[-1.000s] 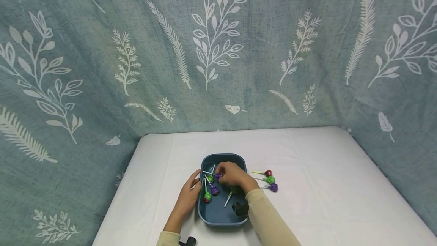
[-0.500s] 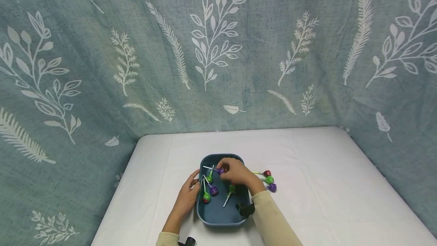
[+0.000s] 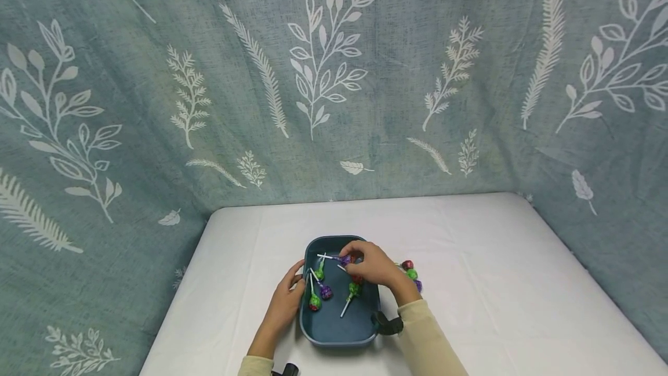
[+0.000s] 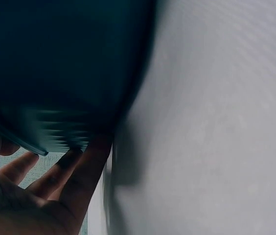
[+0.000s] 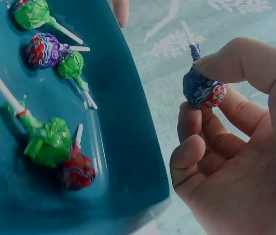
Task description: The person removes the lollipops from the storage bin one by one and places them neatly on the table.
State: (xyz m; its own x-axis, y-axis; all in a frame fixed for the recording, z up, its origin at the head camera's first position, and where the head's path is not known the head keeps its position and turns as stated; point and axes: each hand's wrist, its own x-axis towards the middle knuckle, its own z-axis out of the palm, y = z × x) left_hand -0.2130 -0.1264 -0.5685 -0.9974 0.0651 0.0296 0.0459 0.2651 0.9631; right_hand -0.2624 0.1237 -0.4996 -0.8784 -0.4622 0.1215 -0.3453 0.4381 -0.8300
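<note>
My right hand point(image 3: 373, 264) pinches a purple-wrapped lollipop point(image 5: 204, 90) by its candy head between thumb and fingers, its white stick pointing away. In the head view it is over the back right of a dark blue tray point(image 3: 339, 343). My left hand point(image 3: 284, 297) rests along the tray's left side, its fingers point(image 4: 81, 181) extended against the outer wall. Inside the tray, a green lollipop point(image 3: 315, 303), a purple one point(image 3: 326, 292) and another green one point(image 3: 320, 273) lie to the left. Toward the right lie a green lollipop point(image 5: 52, 144) and a red one point(image 5: 77, 169), touching.
Right of the tray, a red lollipop point(image 3: 407, 264), a green one point(image 3: 412, 274) and a purple one point(image 3: 418, 286) lie on the white-covered table point(image 3: 496, 283), partly behind my right wrist. A patterned green-blue cloth point(image 3: 334, 103) hangs behind. Black straps sit on both wrists.
My right hand has moved right and slightly back within the tray area, carrying the purple lollipop. The red lollipop beneath it has come into view. My left hand stays against the tray.
</note>
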